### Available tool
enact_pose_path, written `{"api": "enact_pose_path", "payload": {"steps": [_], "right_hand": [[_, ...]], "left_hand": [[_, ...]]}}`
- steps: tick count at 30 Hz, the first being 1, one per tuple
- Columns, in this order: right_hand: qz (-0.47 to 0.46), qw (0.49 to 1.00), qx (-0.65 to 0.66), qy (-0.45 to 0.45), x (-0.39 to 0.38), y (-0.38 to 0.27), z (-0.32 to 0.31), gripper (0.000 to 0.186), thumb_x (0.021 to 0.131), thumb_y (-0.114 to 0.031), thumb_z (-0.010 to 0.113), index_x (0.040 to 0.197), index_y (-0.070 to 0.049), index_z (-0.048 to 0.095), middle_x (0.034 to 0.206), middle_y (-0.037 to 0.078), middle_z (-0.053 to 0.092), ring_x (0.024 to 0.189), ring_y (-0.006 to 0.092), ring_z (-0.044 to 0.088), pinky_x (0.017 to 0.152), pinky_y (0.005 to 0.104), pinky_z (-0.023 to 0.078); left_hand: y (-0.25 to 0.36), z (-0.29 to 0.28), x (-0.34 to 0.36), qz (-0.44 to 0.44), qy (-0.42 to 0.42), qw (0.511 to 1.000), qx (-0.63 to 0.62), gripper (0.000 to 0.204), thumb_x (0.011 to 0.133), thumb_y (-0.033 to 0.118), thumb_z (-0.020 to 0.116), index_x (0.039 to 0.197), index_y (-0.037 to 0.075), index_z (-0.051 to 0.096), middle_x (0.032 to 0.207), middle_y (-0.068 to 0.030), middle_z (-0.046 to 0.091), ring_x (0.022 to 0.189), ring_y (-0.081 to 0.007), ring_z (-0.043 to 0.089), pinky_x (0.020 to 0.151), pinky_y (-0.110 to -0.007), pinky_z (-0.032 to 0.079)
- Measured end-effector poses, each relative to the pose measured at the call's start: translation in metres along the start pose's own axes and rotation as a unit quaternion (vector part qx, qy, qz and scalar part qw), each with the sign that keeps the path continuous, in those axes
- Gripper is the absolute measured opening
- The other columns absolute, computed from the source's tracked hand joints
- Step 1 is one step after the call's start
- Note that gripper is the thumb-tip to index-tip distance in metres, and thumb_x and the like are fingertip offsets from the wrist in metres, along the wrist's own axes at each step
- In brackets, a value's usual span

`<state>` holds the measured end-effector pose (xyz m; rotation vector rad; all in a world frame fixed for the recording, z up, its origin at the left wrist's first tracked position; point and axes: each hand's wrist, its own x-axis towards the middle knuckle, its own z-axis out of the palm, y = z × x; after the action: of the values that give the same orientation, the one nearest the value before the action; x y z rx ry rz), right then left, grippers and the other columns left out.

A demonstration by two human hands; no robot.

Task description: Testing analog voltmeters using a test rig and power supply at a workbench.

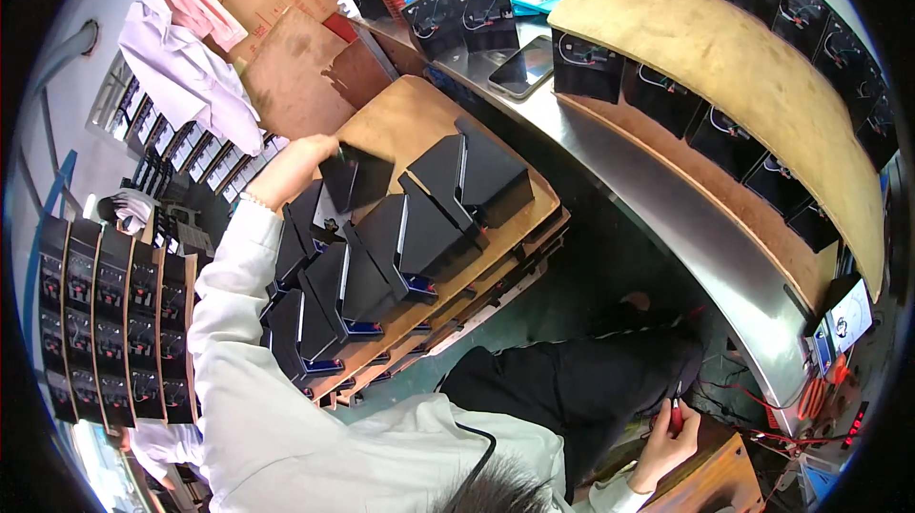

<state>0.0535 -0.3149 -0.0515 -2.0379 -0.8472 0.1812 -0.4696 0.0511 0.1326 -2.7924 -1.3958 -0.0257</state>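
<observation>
Being grasped at its upper corner by the left hand [299, 168], a black box [362, 179] is held tilted just past the fingertips; it is slightly blurred, and the thumb cannot be made out. Below and to the right of that hand, more black boxes [381, 235] are set out in rows on a wooden board [400, 108], under which further boards are stacked. Lilac cloth [181, 65] is draped above and to the left of it. Well apart, a red-handled tool [677, 420] is enclosed by the right hand [664, 453], its thin shaft pointed upward from the fingers. To the right of this hand, red wires [762, 433] and orange handles [812, 399] are seen near the end of a metal bench [729, 294]. Far above the right hand, a smartphone [522, 68] is laid flat, and wired black units [658, 98] are lined up beneath a wooden shelf [686, 46].
</observation>
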Motion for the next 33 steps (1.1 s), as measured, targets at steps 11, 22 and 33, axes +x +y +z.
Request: {"api": "enact_pose_path", "payload": {"steps": [11, 22, 33], "right_hand": [[-0.058, 0.997, -0.031, 0.034, 0.016, -0.012, -0.014, 0.025, 0.071, -0.007, 0.087, 0.086, 0.000, 0.068, 0.073, 0.014, 0.066, 0.061, 0.0275, 0.064, 0.059, 0.0341, 0.051], [0.093, 0.949, -0.101, 0.285, -0.026, 0.066, -0.063, 0.019, 0.077, 0.001, 0.082, 0.088, 0.001, 0.067, 0.070, 0.009, 0.063, 0.060, 0.0113, 0.059, 0.055, 0.0276, 0.047], [0.135, 0.958, -0.057, 0.248, -0.065, 0.049, -0.059, 0.022, 0.075, -0.003, 0.085, 0.089, -0.001, 0.068, 0.074, 0.007, 0.066, 0.059, 0.0120, 0.059, 0.054, 0.0266, 0.047]], "left_hand": [[0.152, -0.054, 0.095, 0.114, 0.090, 0.982, -0.124, 0.047, 0.076, 0.000, 0.073, 0.122, 0.003, 0.063, 0.116, -0.0176, 0.066, 0.113, -0.0385, 0.062, 0.098, -0.042, 0.050], [0.501, -0.100, 0.439, 0.457, 0.379, 0.804, -0.033, 0.097, 0.072, 0.027, 0.087, 0.151, 0.004, 0.036, 0.147, -0.0203, 0.047, 0.143, -0.0366, 0.038, 0.118, -0.049, 0.032], [0.589, -0.076, 0.440, 0.404, 0.545, 0.733, 0.055, 0.004, 0.079, 0.009, 0.067, 0.081, 0.013, 0.066, 0.086, -0.0016, 0.064, 0.091, -0.0211, 0.064, 0.077, -0.039, 0.043]]}}
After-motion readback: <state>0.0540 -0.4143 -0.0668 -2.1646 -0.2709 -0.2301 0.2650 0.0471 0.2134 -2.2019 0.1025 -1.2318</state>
